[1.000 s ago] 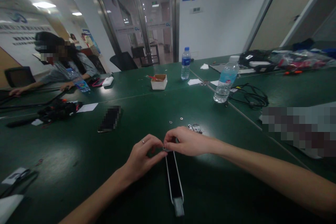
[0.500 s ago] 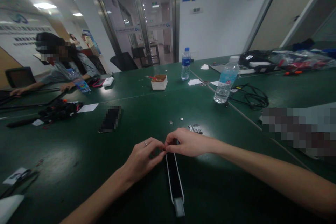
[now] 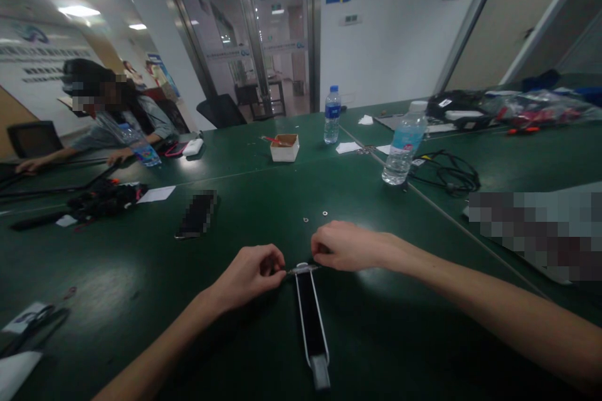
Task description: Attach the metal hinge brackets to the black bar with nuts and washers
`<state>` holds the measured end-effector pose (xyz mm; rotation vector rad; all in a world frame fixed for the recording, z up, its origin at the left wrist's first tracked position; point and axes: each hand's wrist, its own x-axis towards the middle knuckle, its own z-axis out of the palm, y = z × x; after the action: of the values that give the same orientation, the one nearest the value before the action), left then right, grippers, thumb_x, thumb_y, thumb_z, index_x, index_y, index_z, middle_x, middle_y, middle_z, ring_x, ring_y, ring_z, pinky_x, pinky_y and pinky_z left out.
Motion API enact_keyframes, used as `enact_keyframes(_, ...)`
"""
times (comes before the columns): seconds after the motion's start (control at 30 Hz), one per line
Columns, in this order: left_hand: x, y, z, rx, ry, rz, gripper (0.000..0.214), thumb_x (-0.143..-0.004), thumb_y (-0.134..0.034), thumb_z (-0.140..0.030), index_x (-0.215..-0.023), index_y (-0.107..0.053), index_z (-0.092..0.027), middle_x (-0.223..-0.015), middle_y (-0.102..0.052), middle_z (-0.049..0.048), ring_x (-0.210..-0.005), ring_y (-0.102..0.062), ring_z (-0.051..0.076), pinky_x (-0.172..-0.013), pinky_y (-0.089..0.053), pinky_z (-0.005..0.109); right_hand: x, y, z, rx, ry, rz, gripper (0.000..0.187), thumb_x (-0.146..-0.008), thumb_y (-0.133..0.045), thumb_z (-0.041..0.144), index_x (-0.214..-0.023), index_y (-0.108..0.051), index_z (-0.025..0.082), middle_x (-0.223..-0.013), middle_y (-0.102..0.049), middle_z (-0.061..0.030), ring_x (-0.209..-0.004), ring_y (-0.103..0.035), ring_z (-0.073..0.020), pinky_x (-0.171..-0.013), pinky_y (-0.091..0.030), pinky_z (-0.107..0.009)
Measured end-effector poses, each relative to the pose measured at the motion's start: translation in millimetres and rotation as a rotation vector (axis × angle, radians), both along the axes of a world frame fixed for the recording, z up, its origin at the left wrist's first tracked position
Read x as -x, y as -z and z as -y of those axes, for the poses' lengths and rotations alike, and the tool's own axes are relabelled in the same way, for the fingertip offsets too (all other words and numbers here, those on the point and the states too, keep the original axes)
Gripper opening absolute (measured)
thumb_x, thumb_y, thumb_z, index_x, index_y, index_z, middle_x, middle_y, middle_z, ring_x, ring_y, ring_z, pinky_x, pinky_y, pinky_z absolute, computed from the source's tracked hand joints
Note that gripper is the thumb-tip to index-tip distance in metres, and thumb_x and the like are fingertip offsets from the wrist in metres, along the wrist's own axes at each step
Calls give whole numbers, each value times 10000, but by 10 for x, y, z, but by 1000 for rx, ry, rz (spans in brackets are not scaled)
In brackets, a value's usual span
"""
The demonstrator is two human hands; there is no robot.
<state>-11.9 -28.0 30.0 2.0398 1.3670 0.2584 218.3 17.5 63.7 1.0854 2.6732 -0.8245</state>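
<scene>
So there's a long slim white-framed piece (image 3: 322,319) with a dark middle lying on the green table (image 3: 244,194), dead centre at the near side. A thin metal crossbar (image 3: 303,269) sits across its far end, and a grey tab (image 3: 320,373) sticks out the near end. Left hand (image 3: 254,272) has thumb and finger curled right at the crossbar's left end; looks like a pinch, but too tiny to be sure. Right hand (image 3: 355,247) is by the other end, fingers tucked in, and I honestly can't tell if its grip has anything. Two little rings (image 3: 325,213) lie just beyond.

My guess on handling: the frame's light and stiff, probably a bit slippery along its smooth sides, so I'd hold it by both long edges around the middle. The crossbar looks hard but fiddly; fingertips at its ends, no squeezing the dark face.
</scene>
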Motion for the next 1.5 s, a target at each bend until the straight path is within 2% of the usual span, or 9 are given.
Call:
enact_keyframes(0.2,4,-12,9,78,3,48,205,-831,-588,-326,-920,-617,-144,-744,-580,-16,-623,-535,119,-540,-407,215,-22,-19,11,74,-85,66,221,-902,-466,221,-938,-663,128,-842,-648,-47,-701,-577,-126,-608,-414,-237)
enact_keyframes(0.47,22,44,14,104,24,106,167,-836,-590,-298,-923,-611,-157,-751,-579,-26,-620,-531,110,-531,-408,204,-22,23,-4,65,-126,32,210,-888,-480,228,-907,-666,133,-787,-633,-44,-632,-549,-124,-556,-398,-239)
enact_keyframes(0.63,4,32,23,113,12,92,173,-839,-587,-290,-937,-615,-150,-770,-590,-18,-637,-542,118,-542,-419,212,-19,32,-9,99,-124,24,216,-897,-474,236,-914,-662,131,-770,-623,-34,-591,-525,-106,-535,-384,-227)
enact_keyframes(0.9,19,54,12,108,1,101,179,-832,-607,-293,-944,-634,-155,-792,-612,-13,-663,-557,122,-564,-425,215,-19,102,-34,56,-136,18,225,-887,-481,242,-919,-678,136,-751,-626,-27,-592,-522,-101,-561,-377,-232)
enact_keyframes(1.5,26,49,20,119,-12,86,181,-834,-598,-305,-943,-640,-167,-813,-627,-9,-669,-562,126,-567,-429,218,-27,25,-5,101,-126,27,213,-905,-480,227,-931,-664,123,-785,-624,-31,-615,-531,-100,-565,-396,-224)
